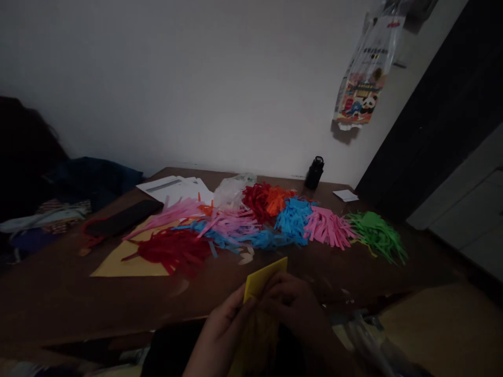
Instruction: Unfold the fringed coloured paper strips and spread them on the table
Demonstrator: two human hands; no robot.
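Both my hands hold a piece of yellow paper [262,277] over the table's near edge. Its upper part is flat, while the lower part hangs down dimly between my hands. My left hand [226,324] grips the left side, with the thumb in front. My right hand [293,301] has its fingers bent against the right side. Beyond them lie heaps of fringed paper strips: red [176,250], light blue [294,217], pink [329,226] and green [377,233].
A dark table [129,301] stands against the wall. On it are white sheets [176,186], a clear plastic bag [230,192], a black bottle [314,174], a dark flat case [126,217] and a yellow sheet [118,264]. A printed bag [363,89] hangs on the wall.
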